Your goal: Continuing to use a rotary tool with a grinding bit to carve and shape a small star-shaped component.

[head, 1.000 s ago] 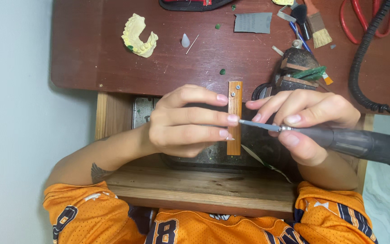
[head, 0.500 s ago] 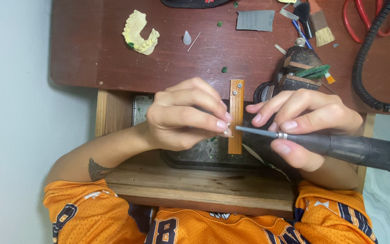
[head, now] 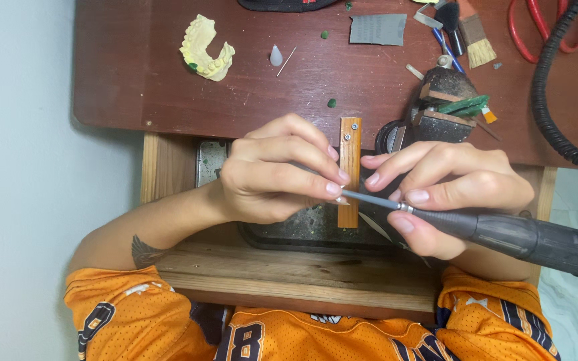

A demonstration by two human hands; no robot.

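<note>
A: Holding centre frame is a small workpiece, pinched in the fingertips of the left hand [head: 272,175] and almost wholly hidden by them. What can be told about it?

B: Only that it sits at the hand's 3 o'clock edge, just in front of an upright wooden peg [head: 350,172], an orange-brown strip fixed to the bench with two screws. Its shape and colour cannot be made out. The left hand is closed, fingers curled tight around it.

A: And the other hand?

B: The right hand [head: 453,190] is wrapped, pen-style, around a dark rotary handpiece [head: 523,239]. Its thin grey bur [head: 369,199] points toward 9 o'clock and meets the left fingertips. The tool's long axis runs nearly level, dropping slightly toward 4 o'clock, crossing the peg at a right angle.

A: So the piece lies which way from the tool hand?

B: Directly at its 9 o'clock, close; the left hand already has it.

A: Farther out?

B: On the dark red bench [head: 135,80]: a yellow dental cast [head: 205,50] at 11 o'clock, a grey sandpaper square [head: 377,29] at 12, a small brush [head: 473,37] and coiled black cable [head: 553,87] toward 1 to 2 o'clock.
</note>
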